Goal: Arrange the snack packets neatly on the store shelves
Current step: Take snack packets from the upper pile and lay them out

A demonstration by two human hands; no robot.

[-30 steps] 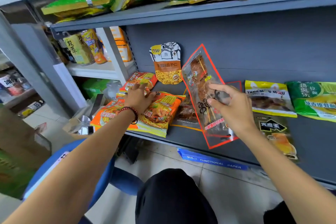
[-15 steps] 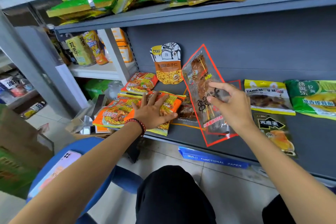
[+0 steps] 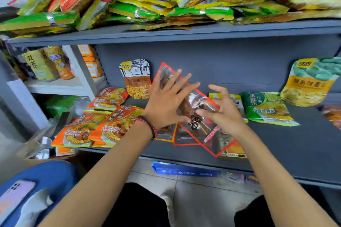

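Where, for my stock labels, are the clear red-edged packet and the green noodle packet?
clear red-edged packet (image 3: 197, 100), head view, its shiny middle.
green noodle packet (image 3: 265, 109), head view, its printed front.

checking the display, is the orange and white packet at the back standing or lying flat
Standing: the orange and white packet is upright against the back panel.

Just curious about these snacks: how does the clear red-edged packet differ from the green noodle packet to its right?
The clear red-edged packet is see-through, showing brown food; the green noodle packet is opaque. The clear red-edged packet is tilted up between the left hand and right hand; the green noodle packet lies flat, untouched. Both are plastic snack packets.
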